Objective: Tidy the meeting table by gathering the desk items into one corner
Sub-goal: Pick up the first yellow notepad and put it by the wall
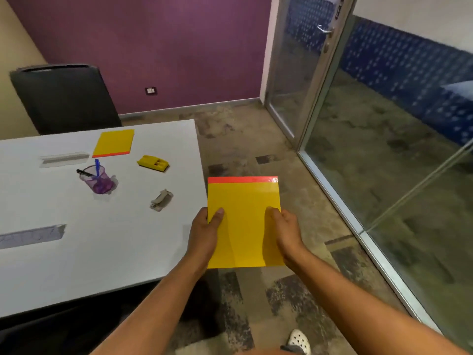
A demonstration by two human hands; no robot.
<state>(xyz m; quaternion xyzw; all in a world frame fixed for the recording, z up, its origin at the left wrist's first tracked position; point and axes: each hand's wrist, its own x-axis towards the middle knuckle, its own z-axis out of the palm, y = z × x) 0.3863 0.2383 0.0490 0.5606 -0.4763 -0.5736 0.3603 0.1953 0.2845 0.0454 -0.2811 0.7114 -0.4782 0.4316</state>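
Head view. Held item: yellow notepad with orange-red binding strip [244, 221], carried flat in the air off the right edge of the bench, over the patterned carpet [256, 139], strip at the far end. Left hand [204, 234] grips the pad's left edge, thumb on the top face, fingers curled beneath and hidden. Right hand [285, 233] grips the right edge the same way, thumb on top, remaining fingers out of sight under the pad. Bench [64, 252]: white top, its far right corner in view. On it, near that far corner: second yellow notepad [114, 142], lying flat, orange-red strip toward the near side. Just right of it and nearer: yellow block-shaped desk item with two recesses [153, 163], exact type unclear. Left of the second pad: pale grey elongated item [64, 159], blurred, type unclear. Centre: translucent purple pen cup [98, 180], upright, holding a blue pen [97, 167] and a black pen [85, 172] that leans out to the left. Right of the cup, nearer the bench edge: small grey stapler-like item [161, 199]. Near left edge of frame: clear ruler-like strip [32, 236], lying flat. Behind the bench: black chair [64, 98] against a purple wall [153, 47]. Right side: glass partition with metal frame [332, 124].
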